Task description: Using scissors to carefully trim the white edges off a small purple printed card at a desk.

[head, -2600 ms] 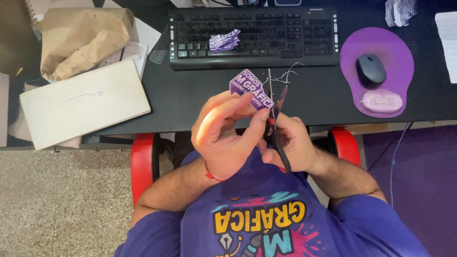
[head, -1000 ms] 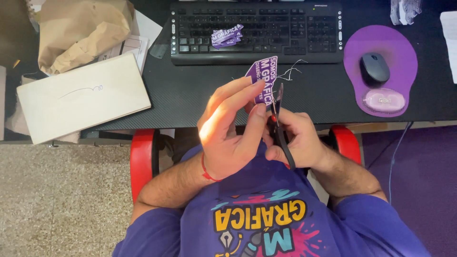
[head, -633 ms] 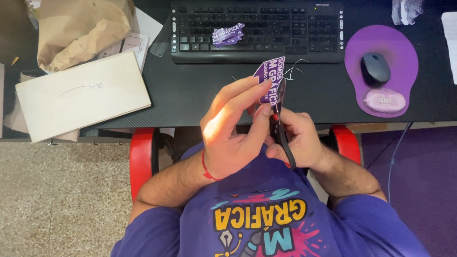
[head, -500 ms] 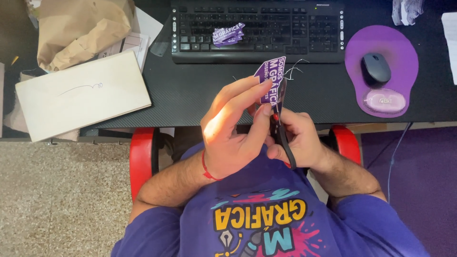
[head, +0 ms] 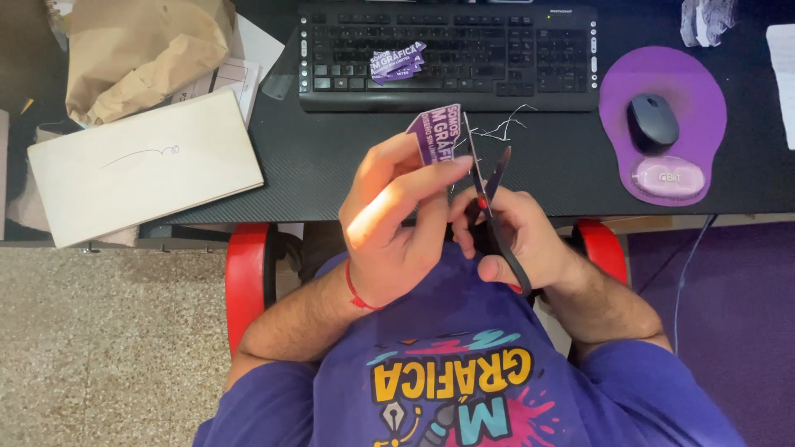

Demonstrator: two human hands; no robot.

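Purple tag (head: 436, 136) now upright, lower half behind left hand (head: 397, 223).

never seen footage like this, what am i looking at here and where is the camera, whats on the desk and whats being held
There is no machine here: a person works with two bare hands, and the one camera sits on their head, looking straight down past their purple printed shirt.

The left hand pinches a small purple printed label. The right hand holds black scissors with red-lined handles, blades open beside the label, with thin white threads trailing nearby.

On the black desk lie a black keyboard with another purple label on it, a purple mouse pad with a dark mouse, a flat cream box and crumpled brown paper. Red chair arms show below the desk edge.
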